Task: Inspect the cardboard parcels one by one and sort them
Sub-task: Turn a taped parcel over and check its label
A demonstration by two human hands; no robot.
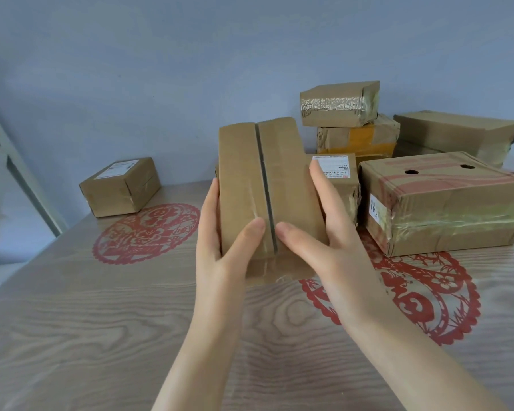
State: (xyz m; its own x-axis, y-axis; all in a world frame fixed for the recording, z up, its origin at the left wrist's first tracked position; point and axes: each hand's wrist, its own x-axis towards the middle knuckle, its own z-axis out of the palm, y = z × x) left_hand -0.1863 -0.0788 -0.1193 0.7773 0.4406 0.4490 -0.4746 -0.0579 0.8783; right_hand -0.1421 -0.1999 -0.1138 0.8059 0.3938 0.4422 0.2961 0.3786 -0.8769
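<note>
1. The held parcel (250, 185) is gripped between both hands above the table (101, 336), straight in front of the person, with its broad face tilted towards the camera.
2. The left hand (220, 232) is clamped on the left long edge and the right hand (324, 232) on the right long edge. Both thumbs are pressed on the broad face near its near end.
3. The long axis is directed away from the body, so the parcel extends ahead of the grip. It is shared evenly between the hands.
4. A lone small parcel (120, 188) is set far left, well apart. A pile of parcels (445, 203) is gathered at the right, just behind the right hand.
5. For a placement leftward, the left hand is judged nearer.
6. Plain brown card is seen, flat and rectangular. A dark slit is left between two flaps along the length, and wrinkled clear tape is stretched across the near end.
</note>
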